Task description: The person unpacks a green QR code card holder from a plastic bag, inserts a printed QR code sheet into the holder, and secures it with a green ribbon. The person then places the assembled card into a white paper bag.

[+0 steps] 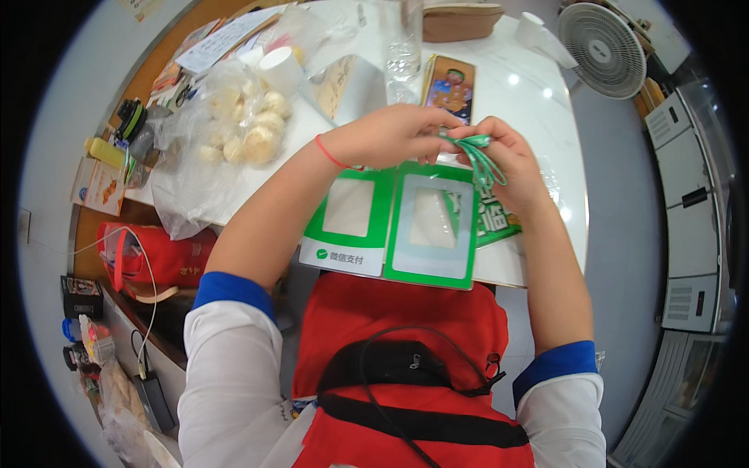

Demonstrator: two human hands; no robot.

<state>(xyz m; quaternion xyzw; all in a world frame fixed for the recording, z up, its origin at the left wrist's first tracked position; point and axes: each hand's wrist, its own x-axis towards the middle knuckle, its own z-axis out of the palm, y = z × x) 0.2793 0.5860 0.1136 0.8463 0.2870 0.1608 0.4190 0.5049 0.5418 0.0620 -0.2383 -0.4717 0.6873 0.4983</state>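
Observation:
Over the table's near part, my right hand (512,161) holds a folded bundle of thin green lanyard cord (484,162). Loops of it hang below the fingers. My left hand (398,137) meets it from the left, its fingertips pinching the bundle's end. Two green-and-white display cards with window cut-outs lie side by side beneath my hands: the left card (345,241) bears printed writing, and the right card (430,266) has a pale inner panel. Partly under the right card and right forearm is a green printed sheet (494,231) with large characters.
A smartphone (450,88) with a lit screen lies beyond my hands, beside a clear plastic bottle (404,52). Buns in a plastic bag (257,131) and a white paper cup (281,69) are at left. A brown pouch (462,22) and standing fan (601,51) are farther back.

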